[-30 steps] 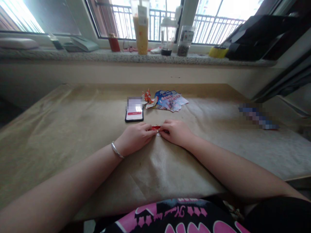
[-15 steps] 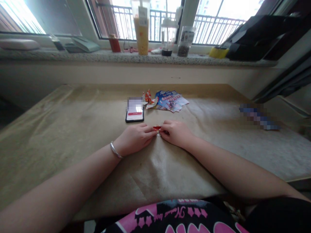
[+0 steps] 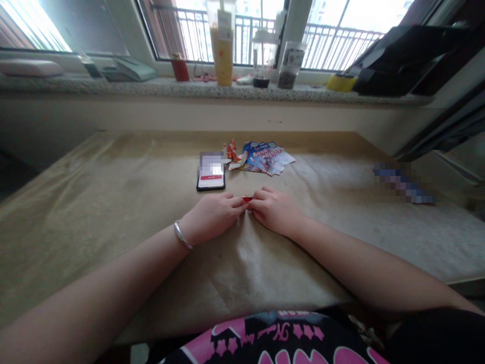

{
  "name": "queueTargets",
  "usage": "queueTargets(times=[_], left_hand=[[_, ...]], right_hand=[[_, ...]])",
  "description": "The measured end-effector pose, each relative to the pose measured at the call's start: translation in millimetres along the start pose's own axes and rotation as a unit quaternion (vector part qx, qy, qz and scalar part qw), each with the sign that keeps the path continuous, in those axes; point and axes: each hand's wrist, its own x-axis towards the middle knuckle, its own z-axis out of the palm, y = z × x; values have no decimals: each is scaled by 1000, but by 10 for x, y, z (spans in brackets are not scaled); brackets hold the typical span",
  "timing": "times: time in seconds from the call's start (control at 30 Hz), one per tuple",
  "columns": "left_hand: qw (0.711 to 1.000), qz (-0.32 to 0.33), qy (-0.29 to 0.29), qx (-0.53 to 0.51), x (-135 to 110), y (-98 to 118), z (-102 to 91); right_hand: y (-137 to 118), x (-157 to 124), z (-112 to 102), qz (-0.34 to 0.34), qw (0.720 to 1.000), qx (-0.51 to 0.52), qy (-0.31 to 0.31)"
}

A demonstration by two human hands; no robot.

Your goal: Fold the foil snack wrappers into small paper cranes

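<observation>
Left hand (image 3: 212,216) and right hand (image 3: 279,210), set close together, pinch 1 small, partly hidden red piece (image 3: 247,199) between them, over the middle of the worktop (image 3: 151,293). Beyond it lie 1 phone (image 3: 211,183), 1 crumpled orange-and-white paper (image 3: 231,152) and, to its right, overlapping blue printed sheets (image 3: 265,157).

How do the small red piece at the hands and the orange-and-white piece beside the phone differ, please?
The red piece is held between the left hand and right hand; the orange-and-white piece lies untouched.
The red piece is mostly hidden by fingers; the orange-and-white piece shows raised points.
The red piece is nearer the person; the orange-and-white piece lies farther off, beside the phone.
Both show reddish colour with paler parts.
</observation>
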Motion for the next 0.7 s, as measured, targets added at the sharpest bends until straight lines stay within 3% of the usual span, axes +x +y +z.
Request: queueTargets(times=[0.7], left_hand=[[999, -33, -9, -29, -38, -53, -104]], right_hand=[[106, -10, -72, 37, 999, 23, -29]])
